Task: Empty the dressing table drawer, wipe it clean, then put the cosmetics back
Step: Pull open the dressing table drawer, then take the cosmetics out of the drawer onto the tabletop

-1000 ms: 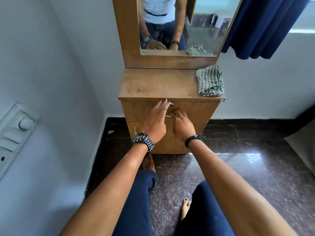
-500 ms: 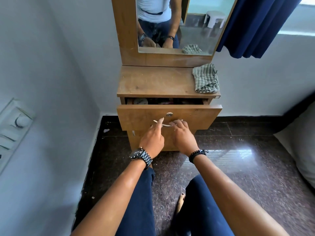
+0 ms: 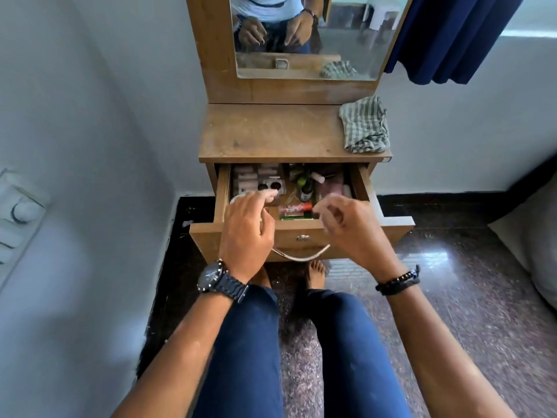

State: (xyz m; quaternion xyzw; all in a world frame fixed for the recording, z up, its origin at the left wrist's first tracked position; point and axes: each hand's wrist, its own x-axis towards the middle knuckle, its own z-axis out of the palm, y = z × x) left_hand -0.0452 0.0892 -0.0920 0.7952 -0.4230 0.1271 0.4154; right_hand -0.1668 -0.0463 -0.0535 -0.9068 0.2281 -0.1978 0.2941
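Note:
The wooden drawer (image 3: 363,188) of the dressing table stands pulled far out. Several cosmetics lie inside: a pale palette (image 3: 265,181) at the left, a small dark bottle (image 3: 305,191) in the middle, a red and pink packet (image 3: 294,210) near the front. My left hand (image 3: 245,227) hovers over the drawer's front left corner, fingers loosely apart, holding nothing. My right hand (image 3: 351,227) hovers over the front right, fingers curled, also holding nothing. A round white item at the left is mostly hidden by my left hand.
A crumpled checked cloth (image 3: 364,125) lies on the right of the tabletop (image 3: 271,134). A mirror (image 3: 304,37) rises behind it. A wall is close on the left, a blue curtain (image 3: 452,34) at upper right, a cushion (image 3: 539,236) on the floor at right.
The drawer went from shut to fully pulled out. Both hands let go of the metal handle and rose over the drawer's open front.

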